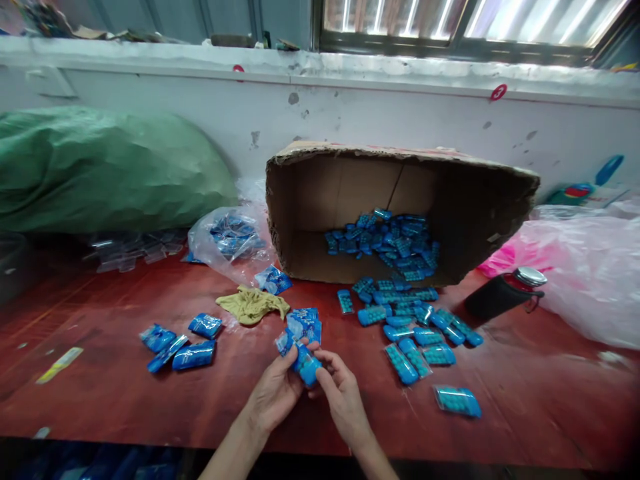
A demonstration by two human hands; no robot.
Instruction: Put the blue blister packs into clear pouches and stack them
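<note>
"Blue plastic pack (307,369), right? Head view has it in front of the cardboard box's (320,190) left end."

"Yep, left hand (273,393) and right hand (345,400) nearly closed, both pinching it. Looks light, slick, kinda squishy; I'd grip the sides."

"Textures?"

"Crumpled yellow cloth (253,305) off the box's front-left corner, glossy flat wrappers (304,323) beside that, rounded bead-filled packs (400,363) outside its mouth."

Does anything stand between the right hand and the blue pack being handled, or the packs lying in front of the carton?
Nothing visible: the right hand touches the blue pack, and only bare red table separates that hand from the nearest packs in front of the carton.
</note>
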